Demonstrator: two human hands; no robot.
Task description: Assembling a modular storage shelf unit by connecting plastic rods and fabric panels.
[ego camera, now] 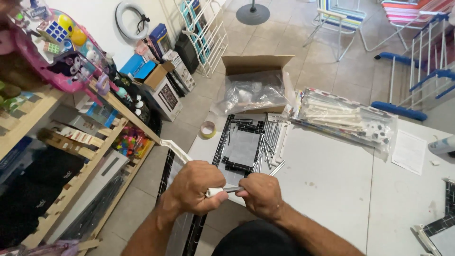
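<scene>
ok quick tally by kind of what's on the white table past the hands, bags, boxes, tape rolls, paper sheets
Clear plastic bags: 2
Cardboard boxes: 1
Tape rolls: 1
Paper sheets: 1
Total: 5

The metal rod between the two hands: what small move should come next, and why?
Probably push the metal rod further into the white connector. The left hand grips the connector, the right hand grips the rod, and a short stretch of bare rod shows between them, so it looks not fully seated.
</scene>
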